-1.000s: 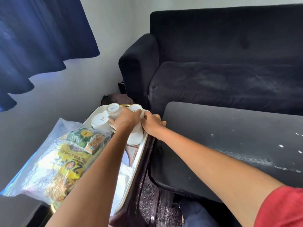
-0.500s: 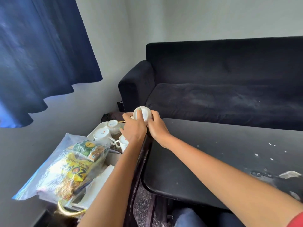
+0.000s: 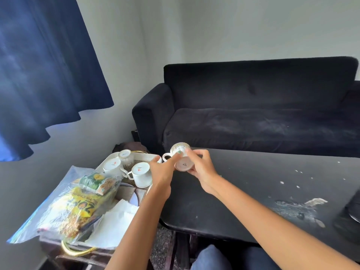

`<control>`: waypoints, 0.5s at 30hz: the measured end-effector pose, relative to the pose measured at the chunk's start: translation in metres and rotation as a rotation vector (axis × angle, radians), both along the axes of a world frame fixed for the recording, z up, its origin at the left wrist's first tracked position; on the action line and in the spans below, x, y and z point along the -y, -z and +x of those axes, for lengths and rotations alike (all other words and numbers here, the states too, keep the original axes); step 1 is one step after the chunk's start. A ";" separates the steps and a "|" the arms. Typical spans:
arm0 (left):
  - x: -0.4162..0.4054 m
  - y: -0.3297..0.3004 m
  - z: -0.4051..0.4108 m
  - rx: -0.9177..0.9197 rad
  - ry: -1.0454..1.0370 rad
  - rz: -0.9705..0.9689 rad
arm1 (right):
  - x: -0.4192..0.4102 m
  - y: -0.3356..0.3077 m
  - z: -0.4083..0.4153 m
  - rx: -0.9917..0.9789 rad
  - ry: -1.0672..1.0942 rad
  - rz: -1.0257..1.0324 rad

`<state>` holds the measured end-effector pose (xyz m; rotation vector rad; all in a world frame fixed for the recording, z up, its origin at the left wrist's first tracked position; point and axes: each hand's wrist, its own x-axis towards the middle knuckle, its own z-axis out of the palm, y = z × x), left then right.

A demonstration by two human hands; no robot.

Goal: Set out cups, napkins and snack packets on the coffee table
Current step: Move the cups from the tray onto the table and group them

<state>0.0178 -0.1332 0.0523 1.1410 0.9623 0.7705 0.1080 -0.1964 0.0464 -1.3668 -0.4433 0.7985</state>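
Both my hands hold one white cup [image 3: 181,156] tilted on its side above the left end of the black coffee table [image 3: 243,191], its base facing me. My left hand [image 3: 162,170] grips the handle side and my right hand [image 3: 200,166] grips the other side. Three more white cups [image 3: 140,173] stand upside down on a white tray [image 3: 109,162] to the left. A clear plastic bag of snack packets [image 3: 78,199] lies in front of them. White napkins [image 3: 116,219] lie beside the bag.
A black sofa [image 3: 253,117] stands behind the table. A dark blue curtain [image 3: 44,65] hangs at the upper left. White specks and a scuffed patch [image 3: 298,207] mark the table's right part. A dark object [image 3: 350,215] sits at its right edge.
The cup has left the tray and moved right to above the table's left end, turned on its side in both hands. My view has swung up and right.
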 end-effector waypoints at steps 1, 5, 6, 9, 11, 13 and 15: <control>0.001 0.001 -0.002 -0.006 0.060 0.032 | 0.004 0.000 0.002 -0.045 -0.008 0.001; 0.003 0.007 -0.013 0.033 0.273 0.126 | 0.018 -0.004 0.011 -0.148 -0.096 0.016; 0.002 0.011 -0.015 0.049 0.302 0.134 | 0.021 -0.005 0.014 -0.152 -0.133 0.010; 0.000 0.023 -0.018 0.092 0.342 0.110 | 0.027 -0.003 0.022 -0.156 -0.235 -0.024; -0.001 0.030 -0.019 0.093 0.380 0.089 | 0.029 0.000 0.026 -0.117 -0.302 -0.072; -0.001 0.034 -0.019 0.068 0.400 0.111 | 0.033 0.004 0.029 -0.047 -0.367 -0.135; -0.003 0.038 -0.020 0.016 0.386 0.139 | 0.037 0.008 0.033 0.030 -0.423 -0.194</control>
